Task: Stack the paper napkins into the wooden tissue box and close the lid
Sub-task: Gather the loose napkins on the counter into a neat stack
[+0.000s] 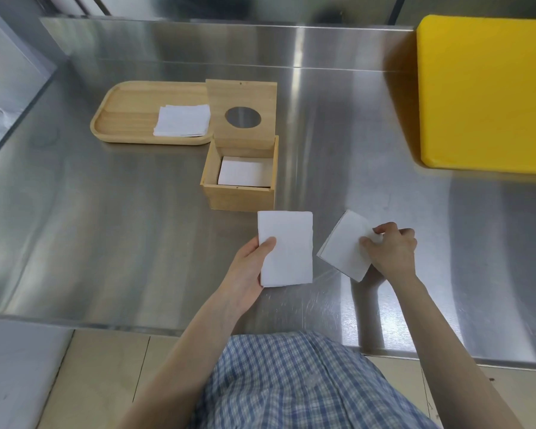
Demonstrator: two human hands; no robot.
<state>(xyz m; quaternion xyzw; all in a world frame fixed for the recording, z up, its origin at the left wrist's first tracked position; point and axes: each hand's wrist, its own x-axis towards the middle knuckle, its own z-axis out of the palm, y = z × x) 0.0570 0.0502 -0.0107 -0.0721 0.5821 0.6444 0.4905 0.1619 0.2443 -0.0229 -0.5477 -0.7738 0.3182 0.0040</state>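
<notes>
The wooden tissue box (241, 198) stands open on the steel table, its lid (242, 97) with a round hole tilted up behind it. White napkins (243, 171) lie inside the box. My left hand (248, 270) grips a folded white napkin (287, 249) just in front of the box. To its right, my right hand (392, 250) pinches a second folded napkin (342, 247) by its upper right edge, low over the table. A further stack of napkins (181, 120) rests on the wooden tray (121, 119) left of the box.
A yellow block (483, 94) occupies the table's far right. The steel table's front edge (106, 325) runs near my body, with a raised back wall (198, 38) behind. A grey surface (7, 88) borders the left side.
</notes>
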